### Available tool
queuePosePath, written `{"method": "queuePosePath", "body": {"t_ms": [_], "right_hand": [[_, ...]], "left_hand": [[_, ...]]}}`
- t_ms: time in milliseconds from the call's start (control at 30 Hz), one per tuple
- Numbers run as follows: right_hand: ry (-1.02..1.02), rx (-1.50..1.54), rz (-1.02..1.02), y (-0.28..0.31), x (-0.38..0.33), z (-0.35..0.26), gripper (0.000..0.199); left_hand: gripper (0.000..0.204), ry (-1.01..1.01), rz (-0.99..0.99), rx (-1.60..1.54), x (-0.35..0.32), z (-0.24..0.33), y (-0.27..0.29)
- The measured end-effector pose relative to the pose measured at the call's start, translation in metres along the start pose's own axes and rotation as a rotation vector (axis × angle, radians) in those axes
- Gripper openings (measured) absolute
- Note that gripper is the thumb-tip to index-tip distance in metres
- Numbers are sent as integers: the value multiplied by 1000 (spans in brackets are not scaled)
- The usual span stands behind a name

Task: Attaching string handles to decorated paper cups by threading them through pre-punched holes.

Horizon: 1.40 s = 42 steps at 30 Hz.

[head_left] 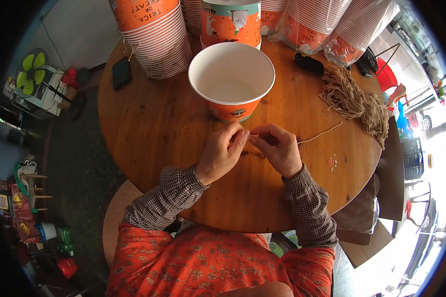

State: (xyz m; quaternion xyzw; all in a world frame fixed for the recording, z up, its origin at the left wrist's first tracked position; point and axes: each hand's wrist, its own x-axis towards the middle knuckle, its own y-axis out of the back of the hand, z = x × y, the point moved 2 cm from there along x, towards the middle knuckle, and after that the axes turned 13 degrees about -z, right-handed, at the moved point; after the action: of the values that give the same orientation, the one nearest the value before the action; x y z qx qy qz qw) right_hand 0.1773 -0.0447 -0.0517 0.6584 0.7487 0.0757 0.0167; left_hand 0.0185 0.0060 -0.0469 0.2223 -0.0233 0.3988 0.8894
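Observation:
Over the near middle of the round table, my left hand (222, 152) and my right hand (278, 147) meet fingertip to fingertip, both pinched closed. A beige string (322, 133) runs out from under my right hand and lies loose toward the right. What my left fingertips pinch is too small to make out. Just beyond my hands stands an open paper bucket (230, 76), orange outside and white inside, upright; its bottom looks bare. A few tiny pale and pink bits (333, 162) lie on the wood to the right of my right hand.
A bundle of beige strings (354, 104) lies along the table's right edge. Stacked orange buckets (156, 49) stand at the back left, bagged stacks (309, 29) at the back right. A dark phone (121, 73) and a black object (309, 64) rest on the wooden table (148, 133).

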Motion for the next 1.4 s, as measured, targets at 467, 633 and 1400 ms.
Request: {"method": "queuePosePath", "body": {"t_ms": [467,633,1400], "right_hand": [[-41,-87,39,3,0,-3,11],[-77,-176,31,4,0,-1,11],[84,176,272,29,0,-8,10]], "left_hand": [[7,-81,-16,8,2,-11,-3],[7,-108,-16,35,2,-9,-3],[52,-364,231,438,16,14,11]]}}
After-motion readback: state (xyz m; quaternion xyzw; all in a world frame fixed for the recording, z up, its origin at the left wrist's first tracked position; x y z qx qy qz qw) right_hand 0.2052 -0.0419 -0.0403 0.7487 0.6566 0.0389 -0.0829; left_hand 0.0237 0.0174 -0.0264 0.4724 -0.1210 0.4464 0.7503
